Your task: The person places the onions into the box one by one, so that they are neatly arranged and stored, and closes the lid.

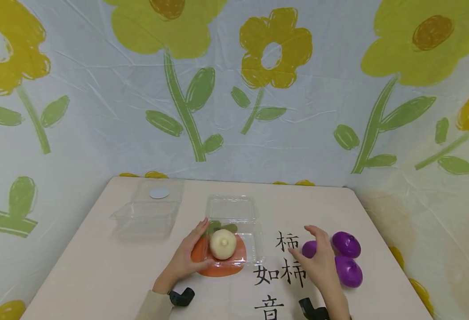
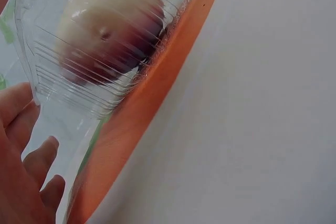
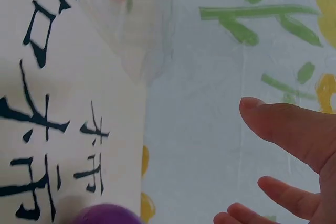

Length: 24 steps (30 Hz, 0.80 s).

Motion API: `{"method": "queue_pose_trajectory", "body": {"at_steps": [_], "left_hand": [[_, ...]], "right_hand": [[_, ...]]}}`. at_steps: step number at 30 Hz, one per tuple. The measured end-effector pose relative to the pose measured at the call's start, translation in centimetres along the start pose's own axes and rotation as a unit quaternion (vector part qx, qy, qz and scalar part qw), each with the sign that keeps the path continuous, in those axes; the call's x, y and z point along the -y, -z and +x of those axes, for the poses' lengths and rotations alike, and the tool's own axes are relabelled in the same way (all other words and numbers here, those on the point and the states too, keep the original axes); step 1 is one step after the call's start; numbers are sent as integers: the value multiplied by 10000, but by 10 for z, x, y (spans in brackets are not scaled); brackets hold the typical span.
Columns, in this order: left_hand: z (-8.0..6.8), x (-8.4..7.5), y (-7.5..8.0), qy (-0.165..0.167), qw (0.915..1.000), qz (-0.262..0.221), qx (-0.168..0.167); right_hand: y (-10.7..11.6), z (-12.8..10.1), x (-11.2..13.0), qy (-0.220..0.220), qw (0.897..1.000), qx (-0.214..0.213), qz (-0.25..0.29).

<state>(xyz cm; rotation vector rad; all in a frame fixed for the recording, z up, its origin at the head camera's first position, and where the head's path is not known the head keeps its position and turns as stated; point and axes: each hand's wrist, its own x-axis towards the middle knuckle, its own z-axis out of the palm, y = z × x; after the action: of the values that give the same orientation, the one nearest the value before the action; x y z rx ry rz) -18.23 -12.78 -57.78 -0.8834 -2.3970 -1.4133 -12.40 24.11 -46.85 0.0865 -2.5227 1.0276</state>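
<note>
Left of the open clear clamshell box (image 1: 234,231), a second empty clear box (image 1: 148,213) with a round white sticker lies well apart from it. Against the clamshell's left wall the left hand (image 1: 188,260) rests with straight fingers, touching the plastic. Inside the clamshell sits a pale round onion (image 1: 223,243), over an orange printed circle (image 1: 218,266). Right of the clamshell, past black characters, the right hand (image 1: 318,260) hovers with relaxed, spread fingers over three purple eggplants (image 1: 346,244), holding nothing.
</note>
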Motion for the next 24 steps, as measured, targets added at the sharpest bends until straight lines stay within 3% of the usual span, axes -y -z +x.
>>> {"method": "queue_pose_trajectory", "body": {"at_steps": [6, 13, 18, 24], "left_hand": [[0, -1, 1, 58, 10000, -4, 31], [0, -1, 2, 84, 9999, 54, 23], [0, -1, 2, 47, 10000, 54, 19], [0, -1, 2, -11, 10000, 80, 4]], "right_hand": [[10, -13, -22, -161, 9991, -237, -327], [12, -20, -38, 82, 9956, -525, -765], [10, -20, -47, 448, 9905, -490, -1205], [8, -21, -51, 406, 9895, -368, -1335]]}}
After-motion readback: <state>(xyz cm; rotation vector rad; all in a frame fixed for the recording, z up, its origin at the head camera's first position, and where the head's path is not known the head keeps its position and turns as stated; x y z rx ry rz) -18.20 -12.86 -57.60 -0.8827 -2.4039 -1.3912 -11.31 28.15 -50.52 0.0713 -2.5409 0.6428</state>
